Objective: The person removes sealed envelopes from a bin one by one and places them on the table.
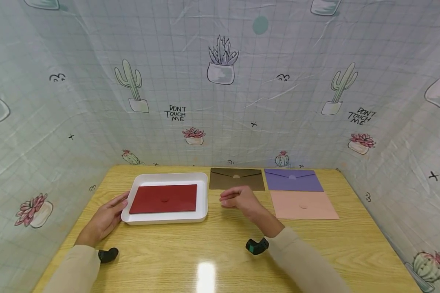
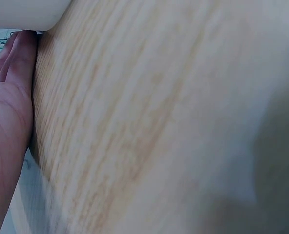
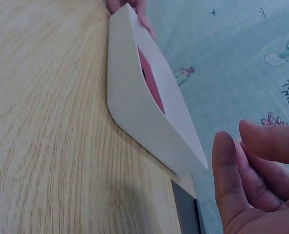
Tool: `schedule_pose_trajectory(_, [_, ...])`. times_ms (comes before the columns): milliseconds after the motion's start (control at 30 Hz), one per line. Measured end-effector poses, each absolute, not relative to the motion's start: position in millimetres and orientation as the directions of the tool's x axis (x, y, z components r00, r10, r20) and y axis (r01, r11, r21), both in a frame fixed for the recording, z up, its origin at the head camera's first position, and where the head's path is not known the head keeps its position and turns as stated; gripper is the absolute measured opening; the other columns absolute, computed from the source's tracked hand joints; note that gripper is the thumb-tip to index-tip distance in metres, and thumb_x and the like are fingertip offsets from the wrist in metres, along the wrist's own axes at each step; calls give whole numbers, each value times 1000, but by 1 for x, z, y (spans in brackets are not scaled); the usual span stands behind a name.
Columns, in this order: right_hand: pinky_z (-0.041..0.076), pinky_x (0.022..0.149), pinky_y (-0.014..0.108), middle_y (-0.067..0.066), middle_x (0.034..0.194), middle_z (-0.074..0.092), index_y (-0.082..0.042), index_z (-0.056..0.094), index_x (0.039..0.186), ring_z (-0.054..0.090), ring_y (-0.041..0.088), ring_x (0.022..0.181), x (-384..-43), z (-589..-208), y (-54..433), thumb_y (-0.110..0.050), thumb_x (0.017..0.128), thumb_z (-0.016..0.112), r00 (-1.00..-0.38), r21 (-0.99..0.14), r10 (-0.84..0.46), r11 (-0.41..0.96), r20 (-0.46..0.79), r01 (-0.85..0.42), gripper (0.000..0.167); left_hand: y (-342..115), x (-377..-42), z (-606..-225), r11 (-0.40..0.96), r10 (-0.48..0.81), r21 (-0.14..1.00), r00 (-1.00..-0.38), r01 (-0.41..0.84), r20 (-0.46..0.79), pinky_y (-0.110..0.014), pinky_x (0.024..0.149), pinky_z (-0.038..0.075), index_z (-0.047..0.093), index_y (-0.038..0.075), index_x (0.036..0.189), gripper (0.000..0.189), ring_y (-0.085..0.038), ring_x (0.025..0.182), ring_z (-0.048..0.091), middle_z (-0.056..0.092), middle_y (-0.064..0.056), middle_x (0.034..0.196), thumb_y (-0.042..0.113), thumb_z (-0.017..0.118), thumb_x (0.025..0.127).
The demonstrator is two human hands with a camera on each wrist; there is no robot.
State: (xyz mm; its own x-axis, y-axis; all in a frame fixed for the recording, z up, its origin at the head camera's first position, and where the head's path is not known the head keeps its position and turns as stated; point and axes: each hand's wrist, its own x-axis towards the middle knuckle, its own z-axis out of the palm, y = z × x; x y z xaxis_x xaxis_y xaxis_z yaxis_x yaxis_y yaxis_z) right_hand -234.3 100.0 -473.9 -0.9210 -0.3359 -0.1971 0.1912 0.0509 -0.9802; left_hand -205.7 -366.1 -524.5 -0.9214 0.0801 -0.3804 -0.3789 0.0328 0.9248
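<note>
A white tray (image 1: 170,178) stands on the left half of the table, with a red envelope (image 1: 157,200) lying flat in it. My left hand (image 1: 104,219) rests at the tray's left side, fingers extended along its wall and thumb near the rim. To the right of the tray, my right hand (image 1: 243,202) hovers over the table with loosely bent fingers and nothing in them. In the right wrist view its fingers (image 3: 226,170) are seen beside the tray's near corner. A brown envelope (image 1: 223,183) lies just beyond this hand.
A purple envelope (image 1: 297,184) lies right of the brown one, and a pink envelope (image 1: 291,205) lies just in front of it. The wooden table (image 1: 161,260) is enclosed by a patterned cactus curtain (image 1: 220,101) at the back and sides.
</note>
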Motion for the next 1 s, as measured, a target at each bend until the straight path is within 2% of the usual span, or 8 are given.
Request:
schedule_pose_trajectory(100, [64,92,41,23,107,77,21,63,125,75,12,87,-234,-473,94,12,90,69,-921,-981,-338,49,-195,189,36,-366,-205,-525,25,80,927,-923,-374,-375,-4,95,49,14,21,169,76,-29,163,7,-2,-7,178,42,54,108])
schedule_pose_trajectory(200, [64,92,42,22,106,77,21,64,124,75,13,87,-233,-474,89,12,90,69,-924,-981,-332,51,-191,185,35,-367,-204,-525,38,77,926,-923,-375,-377,-8,103,46,14,22,169,76,-31,164,6,-3,-7,178,43,54,108])
schedule_pose_trajectory(333, [64,91,41,18,104,78,19,65,123,75,13,86,-234,-475,82,12,90,70,-927,-980,-316,50,-200,194,34,-368,-205,-526,41,70,924,-921,-381,-383,-9,103,47,15,24,169,77,-31,163,7,-3,-6,178,46,55,106])
schedule_pose_trajectory(400, [65,89,38,19,104,78,19,65,122,75,14,87,-234,-476,80,12,89,70,-929,-980,-313,48,-200,195,34,-368,-206,-527,26,75,925,-922,-380,-381,-4,95,49,15,23,169,78,-30,163,7,-3,-6,178,45,56,106])
schedule_pose_trajectory(500, [65,87,34,23,107,77,18,67,121,75,14,88,-233,-476,75,12,89,71,-929,-979,-308,48,-203,198,33,-368,-206,-528,17,76,925,-922,-380,-380,-3,90,49,14,23,169,78,-30,163,6,-2,-6,178,45,56,106])
schedule_pose_trajectory(700, [65,87,33,21,107,78,14,70,118,75,13,90,-232,-475,62,9,88,73,-931,-977,-297,53,-215,208,30,-368,-205,-529,21,67,925,-923,-379,-380,-2,91,49,16,24,169,77,-27,162,9,-1,-6,178,46,56,106])
schedule_pose_trajectory(900, [64,90,38,24,107,77,18,67,120,74,13,89,-231,-474,52,13,88,70,-926,-978,-317,20,-204,208,33,-369,-205,-529,28,70,927,-924,-374,-375,-4,94,49,16,24,169,75,-26,162,10,-1,-6,178,44,54,107])
schedule_pose_trajectory(1000, [64,90,36,24,109,77,18,67,121,74,13,89,-232,-475,48,12,88,70,-925,-976,-319,9,-207,216,34,-369,-206,-528,28,77,932,-929,-361,-362,-4,95,48,15,22,169,74,-28,162,8,-1,-7,178,42,53,108])
